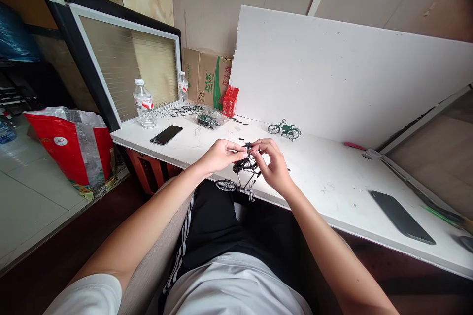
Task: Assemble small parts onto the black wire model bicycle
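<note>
Above the white table (332,177), both hands pinch a black model bicycle (240,177) lying lengthwise left-right, tilted.

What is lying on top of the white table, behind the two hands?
Behind the left hand and right hand, which hold a black model bicycle, the white table carries a small green model bicycle and tiny dark parts. The hands cover the spot directly behind them.
</note>
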`<state>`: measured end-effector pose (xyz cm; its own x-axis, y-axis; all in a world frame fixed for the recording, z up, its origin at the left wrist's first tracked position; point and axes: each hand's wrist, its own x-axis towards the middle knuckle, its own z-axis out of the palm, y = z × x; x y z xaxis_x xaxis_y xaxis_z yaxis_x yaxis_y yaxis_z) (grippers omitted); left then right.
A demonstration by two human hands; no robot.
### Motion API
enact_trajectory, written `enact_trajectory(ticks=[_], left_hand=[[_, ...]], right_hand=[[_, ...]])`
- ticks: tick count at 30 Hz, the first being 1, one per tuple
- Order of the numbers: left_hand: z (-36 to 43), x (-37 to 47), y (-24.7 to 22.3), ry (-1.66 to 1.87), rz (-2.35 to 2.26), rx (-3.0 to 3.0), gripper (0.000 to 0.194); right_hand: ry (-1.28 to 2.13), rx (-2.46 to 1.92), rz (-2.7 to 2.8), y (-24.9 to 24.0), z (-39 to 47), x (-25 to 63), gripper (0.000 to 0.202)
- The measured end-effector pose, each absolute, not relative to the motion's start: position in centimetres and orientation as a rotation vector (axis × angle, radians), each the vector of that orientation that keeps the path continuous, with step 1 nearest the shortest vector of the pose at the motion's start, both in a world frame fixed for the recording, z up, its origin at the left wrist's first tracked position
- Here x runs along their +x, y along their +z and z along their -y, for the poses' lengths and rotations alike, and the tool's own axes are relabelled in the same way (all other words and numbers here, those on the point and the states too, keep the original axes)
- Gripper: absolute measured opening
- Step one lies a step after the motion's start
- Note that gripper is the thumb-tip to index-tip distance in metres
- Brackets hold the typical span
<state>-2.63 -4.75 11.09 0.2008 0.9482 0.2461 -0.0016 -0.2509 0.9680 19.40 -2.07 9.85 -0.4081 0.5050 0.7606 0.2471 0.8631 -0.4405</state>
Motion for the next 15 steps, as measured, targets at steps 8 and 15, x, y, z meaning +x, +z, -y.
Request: enact_trajectory(ticks=[8, 15], left_hand=[[5.3, -2.6, 11.6, 1.202, -0.953, 1.439, 0.034], [5.8, -2.3, 11.9, 1.227, -0.931, 1.432, 0.029]], right_hand=[[0.289, -0.567, 2.029, 10.3, 2.6, 19.7, 0.008], [0.255, -0.547, 2.056, 10.5, 2.7, 19.9, 0.007]])
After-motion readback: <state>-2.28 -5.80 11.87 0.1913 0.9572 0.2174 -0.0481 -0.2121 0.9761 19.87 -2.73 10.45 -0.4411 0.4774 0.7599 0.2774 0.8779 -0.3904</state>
